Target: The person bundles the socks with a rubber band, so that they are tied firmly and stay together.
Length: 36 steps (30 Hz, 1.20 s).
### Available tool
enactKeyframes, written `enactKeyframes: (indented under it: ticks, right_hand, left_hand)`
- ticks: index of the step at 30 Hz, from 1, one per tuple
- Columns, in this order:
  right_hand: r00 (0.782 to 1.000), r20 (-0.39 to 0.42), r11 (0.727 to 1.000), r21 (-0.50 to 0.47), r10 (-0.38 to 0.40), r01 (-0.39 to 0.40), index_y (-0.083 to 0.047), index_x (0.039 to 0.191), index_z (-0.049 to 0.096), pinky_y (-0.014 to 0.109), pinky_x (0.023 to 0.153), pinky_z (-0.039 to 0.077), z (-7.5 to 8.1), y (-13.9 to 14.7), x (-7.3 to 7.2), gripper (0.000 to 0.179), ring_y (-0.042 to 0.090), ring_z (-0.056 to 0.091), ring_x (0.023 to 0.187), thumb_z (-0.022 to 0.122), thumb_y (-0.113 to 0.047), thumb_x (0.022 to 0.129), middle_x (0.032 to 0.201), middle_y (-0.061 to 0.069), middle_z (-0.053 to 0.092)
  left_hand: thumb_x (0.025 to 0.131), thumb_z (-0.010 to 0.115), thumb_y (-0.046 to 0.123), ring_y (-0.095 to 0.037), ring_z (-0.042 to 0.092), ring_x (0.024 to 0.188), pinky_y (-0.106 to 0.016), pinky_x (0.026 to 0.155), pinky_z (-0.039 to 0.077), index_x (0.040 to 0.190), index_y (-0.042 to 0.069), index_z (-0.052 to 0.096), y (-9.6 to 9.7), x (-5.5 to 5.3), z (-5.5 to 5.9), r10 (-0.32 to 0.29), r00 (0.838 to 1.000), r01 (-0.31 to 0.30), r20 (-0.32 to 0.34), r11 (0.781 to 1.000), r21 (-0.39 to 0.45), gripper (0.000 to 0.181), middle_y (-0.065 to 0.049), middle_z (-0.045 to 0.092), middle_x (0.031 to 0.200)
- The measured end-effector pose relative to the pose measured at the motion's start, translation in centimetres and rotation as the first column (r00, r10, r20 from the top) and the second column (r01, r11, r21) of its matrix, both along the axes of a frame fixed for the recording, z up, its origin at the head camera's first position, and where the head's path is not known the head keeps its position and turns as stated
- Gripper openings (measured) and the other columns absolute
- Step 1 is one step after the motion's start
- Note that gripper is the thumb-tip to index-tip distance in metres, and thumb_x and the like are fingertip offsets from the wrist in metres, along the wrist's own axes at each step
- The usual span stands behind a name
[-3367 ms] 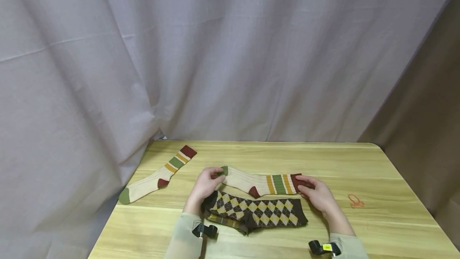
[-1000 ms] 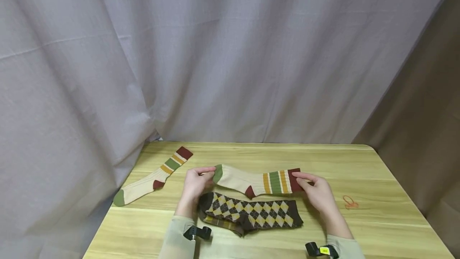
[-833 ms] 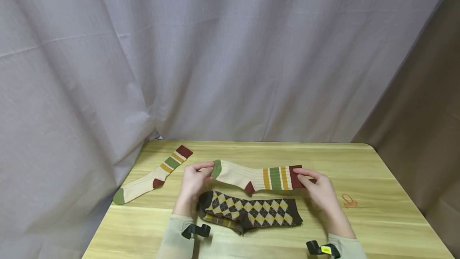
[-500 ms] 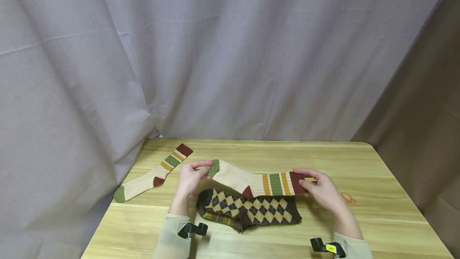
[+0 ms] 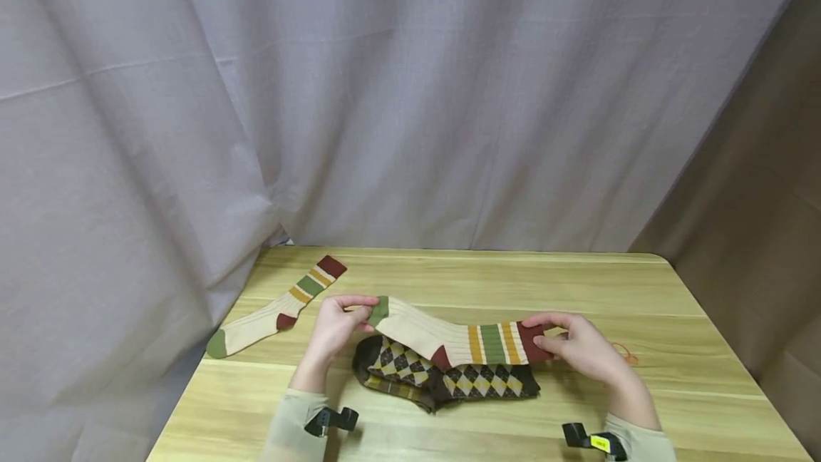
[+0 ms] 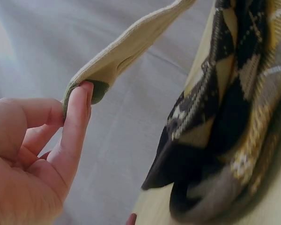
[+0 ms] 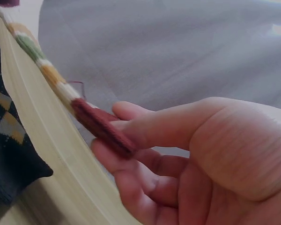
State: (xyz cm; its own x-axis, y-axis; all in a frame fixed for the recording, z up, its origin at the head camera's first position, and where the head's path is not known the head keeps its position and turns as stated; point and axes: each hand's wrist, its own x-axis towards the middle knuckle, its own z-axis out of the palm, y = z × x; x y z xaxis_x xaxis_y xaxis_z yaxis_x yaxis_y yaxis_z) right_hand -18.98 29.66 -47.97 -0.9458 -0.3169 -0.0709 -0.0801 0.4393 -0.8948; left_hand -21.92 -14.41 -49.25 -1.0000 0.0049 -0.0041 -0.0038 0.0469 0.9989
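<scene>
A cream sock (image 5: 420,330) with a green toe, dark red heel and striped leg is stretched between my two hands, raised off the table. My left hand (image 5: 336,323) pinches its green toe (image 6: 99,89) between thumb and fingers. At the other end, my right hand (image 5: 574,344) pinches the dark red cuff (image 7: 100,124). Just below lies a pile of dark socks (image 5: 487,382), an argyle one on top with a plaid one showing underneath. The held sock covers the upper part of that pile in the head view.
A matching cream striped sock (image 5: 256,326) lies flat at the table's left side. Partly behind my right wrist is a small orange loop (image 5: 628,355). The wooden table (image 5: 673,391) ends at a grey curtain (image 5: 449,127) at the back.
Both hands lifted the cream sock off the table from behind the argyle pile, then brought it nearer, so it now hangs over the pile's upper part.
</scene>
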Motion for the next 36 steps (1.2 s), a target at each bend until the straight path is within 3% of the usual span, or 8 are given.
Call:
enactKeyframes:
  ticks: [13, 24, 31, 36]
  right_hand:
    - [0.988, 0.073, 0.990, -0.050, 0.136, -0.133, 0.009, 0.131, 0.066, 0.035, 0.068, 0.062, -0.1, 0.5, 0.2, 0.035, 0.022, 0.074, 0.080, 0.072, -0.001, 0.098, 0.114, 0.020, 0.066]
    - [0.987, 0.073, 0.990, -0.040, 0.141, -0.138, 0.008, 0.131, 0.065, 0.040, 0.066, 0.063, -0.1, 0.5, 0.3, 0.035, 0.022, 0.073, 0.079, 0.073, -0.002, 0.098, 0.110, 0.017, 0.064]
    - [0.984, 0.083, 0.986, -0.069, 0.156, -0.150, 0.005, 0.120, 0.067, 0.036, 0.065, 0.062, 0.0, 0.5, 0.2, 0.026, 0.020, 0.072, 0.078, 0.074, 0.000, 0.096, 0.107, 0.015, 0.064]
    - [0.986, 0.077, 0.989, -0.035, 0.145, -0.142, 0.003, 0.115, 0.069, 0.035, 0.063, 0.061, -0.1, 0.7, 0.3, 0.023, 0.020, 0.070, 0.077, 0.075, 0.002, 0.093, 0.104, 0.014, 0.064]
  left_hand:
    - [0.093, 0.062, -0.012, -0.018, 0.073, 0.069, -0.031, 0.065, 0.064, 0.112, -0.013, 0.077, -1.1, 1.3, 0.5, -0.136, 0.991, 0.136, 0.002, 0.989, -0.049, 0.025, -0.026, 0.074, 0.119]
    - [0.095, 0.069, -0.007, -0.019, 0.074, 0.071, -0.033, 0.069, 0.065, 0.114, -0.013, 0.076, -1.8, 1.5, 0.7, -0.180, 0.983, 0.181, 0.029, 0.982, -0.055, 0.021, -0.026, 0.072, 0.125]
    - [0.094, 0.070, -0.007, -0.022, 0.074, 0.071, -0.036, 0.070, 0.065, 0.112, -0.010, 0.078, -2.3, 1.8, 1.3, -0.186, 0.982, 0.188, 0.042, 0.980, -0.066, 0.020, -0.025, 0.072, 0.125]
    - [0.092, 0.071, -0.007, -0.021, 0.073, 0.068, -0.036, 0.070, 0.065, 0.112, -0.007, 0.079, -2.1, 1.9, 1.4, -0.215, 0.974, 0.221, 0.068, 0.971, -0.094, 0.021, -0.024, 0.071, 0.127]
